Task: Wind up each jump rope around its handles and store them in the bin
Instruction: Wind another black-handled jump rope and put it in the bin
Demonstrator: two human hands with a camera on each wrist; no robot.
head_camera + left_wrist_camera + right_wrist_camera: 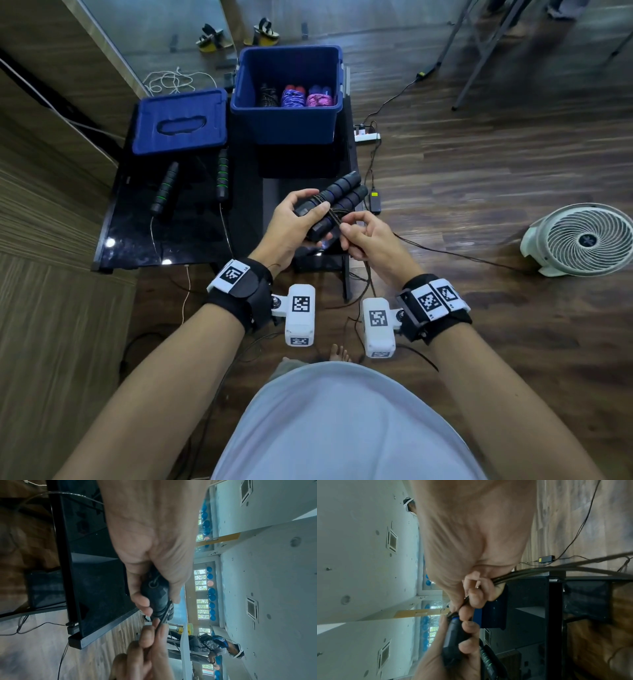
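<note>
The left hand (pixel 291 222) grips the paired blue-ringed handles (pixel 337 195) while the right hand (pixel 366 236) pinches the thin cord (pixel 445 253), so winding is underway and next calls for more tight turns.

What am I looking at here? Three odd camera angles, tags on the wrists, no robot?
No robot: a person works with bare hands, wearing a head camera and one camera on each wrist. The wide picture is the head view; the two sideways ones look along each hand.

The left hand grips the blue-ringed handles of a jump rope held together. The right hand pinches its thin black cord, winding it around them.

On the black table lie an unwound green-ringed jump rope, the blue bin holding three wound ropes, and its lid.
</note>
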